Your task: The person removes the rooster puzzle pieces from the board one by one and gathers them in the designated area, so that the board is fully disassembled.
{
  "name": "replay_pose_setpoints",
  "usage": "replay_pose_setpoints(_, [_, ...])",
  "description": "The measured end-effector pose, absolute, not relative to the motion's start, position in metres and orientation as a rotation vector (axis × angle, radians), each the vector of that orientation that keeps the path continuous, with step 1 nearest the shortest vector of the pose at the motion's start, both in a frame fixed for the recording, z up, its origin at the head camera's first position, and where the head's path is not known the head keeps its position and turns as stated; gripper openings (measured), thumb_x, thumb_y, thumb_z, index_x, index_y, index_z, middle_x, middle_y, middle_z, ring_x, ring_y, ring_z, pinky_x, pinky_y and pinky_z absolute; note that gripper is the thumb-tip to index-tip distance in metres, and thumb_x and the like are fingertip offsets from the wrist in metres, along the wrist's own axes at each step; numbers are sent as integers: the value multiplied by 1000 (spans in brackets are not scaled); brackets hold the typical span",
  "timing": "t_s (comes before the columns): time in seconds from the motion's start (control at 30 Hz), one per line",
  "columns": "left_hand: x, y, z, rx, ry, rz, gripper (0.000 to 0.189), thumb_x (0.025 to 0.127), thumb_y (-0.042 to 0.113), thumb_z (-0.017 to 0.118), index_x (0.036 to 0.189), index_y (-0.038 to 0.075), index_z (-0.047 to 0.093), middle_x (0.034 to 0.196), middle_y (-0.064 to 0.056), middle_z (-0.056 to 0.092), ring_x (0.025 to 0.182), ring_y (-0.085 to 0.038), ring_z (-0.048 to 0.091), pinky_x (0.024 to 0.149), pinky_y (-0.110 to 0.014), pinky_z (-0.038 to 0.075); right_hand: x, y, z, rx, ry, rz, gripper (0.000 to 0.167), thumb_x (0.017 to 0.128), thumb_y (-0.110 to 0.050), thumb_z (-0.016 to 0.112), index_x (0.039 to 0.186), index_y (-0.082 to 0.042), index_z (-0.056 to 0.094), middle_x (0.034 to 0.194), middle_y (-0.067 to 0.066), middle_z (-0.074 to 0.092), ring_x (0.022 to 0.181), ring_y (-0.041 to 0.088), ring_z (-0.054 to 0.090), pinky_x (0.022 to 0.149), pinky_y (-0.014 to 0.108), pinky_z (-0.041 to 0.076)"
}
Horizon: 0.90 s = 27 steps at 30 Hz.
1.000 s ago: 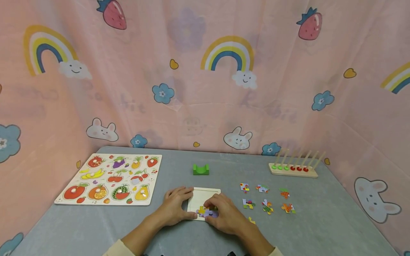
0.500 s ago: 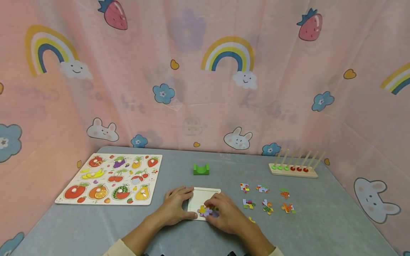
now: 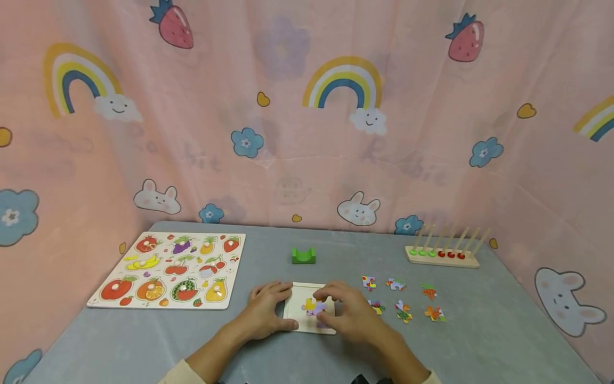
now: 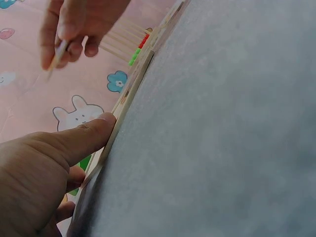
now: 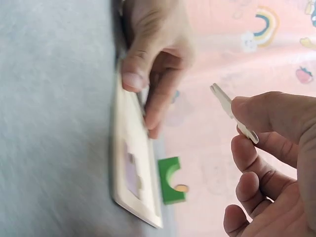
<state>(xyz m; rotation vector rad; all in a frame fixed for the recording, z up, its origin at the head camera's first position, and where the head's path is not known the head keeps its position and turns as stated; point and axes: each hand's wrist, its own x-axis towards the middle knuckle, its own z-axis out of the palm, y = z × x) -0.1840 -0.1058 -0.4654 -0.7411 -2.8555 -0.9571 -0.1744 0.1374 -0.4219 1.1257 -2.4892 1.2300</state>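
Note:
A pale wooden puzzle tray (image 3: pixel 296 308) lies on the table between the hands. My left hand (image 3: pixel 267 310) holds the tray's left side, thumb at the near edge and fingers farther back. Above the tray, my right hand (image 3: pixel 352 312) pinches a yellow and purple jigsaw piece (image 3: pixel 314 306) between thumb and fingers. In the right wrist view this jigsaw piece (image 5: pixel 229 108) shows nearly edge-on, apart from the tray. Another, purple piece (image 5: pixel 131 173) lies inside the tray near one corner; the right hand partly hides it in the head view.
Several loose jigsaw pieces (image 3: pixel 403 311) lie right of the tray, one partly behind the right hand. A green block with a curved notch (image 3: pixel 304 256) stands behind it. A fruit puzzle board (image 3: pixel 168 272) lies left; a bead rack (image 3: pixel 441 257) stands back right. A patterned curtain (image 3: pixel 288 176) encloses the table.
My right hand has lifted the yellow and purple jigsaw piece off the tray and moved slightly right and up. The left hand keeps its hold on the tray. The head view has shifted a little.

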Motion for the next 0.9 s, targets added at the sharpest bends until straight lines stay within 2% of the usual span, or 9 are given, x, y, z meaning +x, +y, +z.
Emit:
replay_pose_setpoints(0.13, [-184, -106, -466, -739, -2855, -961, 76, 72, 40, 83, 130, -2, 59, 141, -7, 49, 133, -35, 35, 102, -60, 18, -170, 147, -412, 1092, -2503, 1249, 28, 81, -6, 77, 108, -11, 68, 104, -8, 63, 97, 12, 56, 83, 39, 49])
replay_pose_setpoints(0.33, [-183, -107, -468, -746, -2847, -971, 76, 72, 40, 83, 130, -3, 58, 141, -8, 49, 133, -35, 35, 102, -60, 18, -164, 162, -402, 1127, -2431, 1238, 27, 83, -8, 77, 108, -10, 68, 105, -3, 64, 96, 14, 58, 80, 39, 49])
replay_pose_setpoints(0.53, [-182, -106, -468, -755, -2837, -976, 75, 73, 39, 83, 130, -3, 58, 141, -8, 49, 133, -35, 35, 102, -61, 18, -154, 177, -393, 1082, -2417, 1285, 26, 84, -15, 76, 109, -16, 69, 107, -7, 63, 96, 13, 58, 78, 35, 49])
replay_pose_setpoints(0.67, [-183, -105, -467, -760, -2835, -973, 75, 73, 38, 83, 130, -3, 58, 141, -8, 49, 133, -35, 35, 102, -61, 18, -150, 187, -390, 1104, -2374, 1281, 29, 84, -10, 76, 112, -15, 68, 109, -5, 63, 100, 16, 57, 79, 31, 47])
replay_pose_setpoints(0.8, [-184, -106, -465, -759, -2840, -958, 75, 73, 37, 84, 130, -3, 58, 141, -9, 49, 133, -36, 35, 101, -61, 19, -148, 196, -385, 1169, -2308, 1294, 35, 82, 0, 75, 115, -8, 66, 110, 1, 62, 101, 18, 56, 81, 29, 46])
replay_pose_setpoints(0.9, [-184, -106, -465, -758, -2849, -947, 75, 73, 37, 84, 130, -3, 58, 141, -9, 49, 133, -35, 35, 102, -60, 19, -145, 204, -380, 1177, -2292, 1280, 38, 81, 3, 74, 115, -8, 65, 110, 3, 62, 98, 17, 55, 79, 27, 44])
